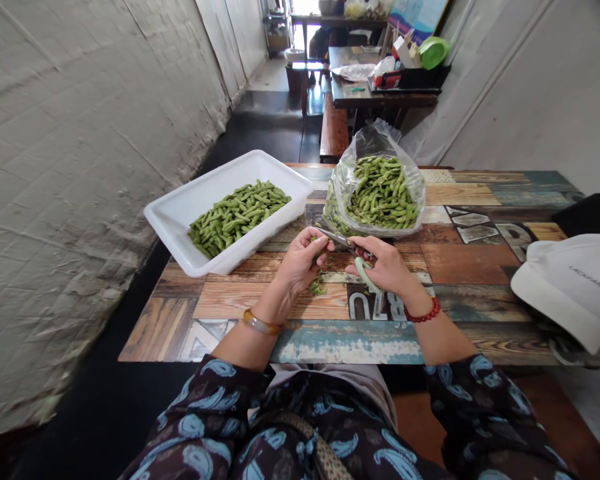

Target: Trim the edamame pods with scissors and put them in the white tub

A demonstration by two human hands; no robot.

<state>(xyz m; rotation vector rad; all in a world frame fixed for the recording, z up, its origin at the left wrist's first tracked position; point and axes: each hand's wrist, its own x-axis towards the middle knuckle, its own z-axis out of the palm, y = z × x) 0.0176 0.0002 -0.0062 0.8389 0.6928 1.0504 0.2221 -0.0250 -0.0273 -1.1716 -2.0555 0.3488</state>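
Observation:
My right hand (380,262) is wrapped round a pair of scissors (367,273) with pale green handles. The blades point left, reaching to the fingertips of my left hand (304,257). Those fingers are pinched together on a green edamame pod, mostly hidden by them. Small green trimmings (319,288) lie on the table just below. To the left is a white plastic tub (220,265) with a pile of edamame pods (240,217) inside. Beyond my right hand, an open clear plastic bag (417,193) holds many more pods (383,193).
The table (473,253) has a patchwork wood pattern. A white cap (567,280) rests at its right edge, near a black item (587,212). A wall (80,167) runs along the left. Farther back are a wooden bench (335,127) and another table holding a black tray (420,79).

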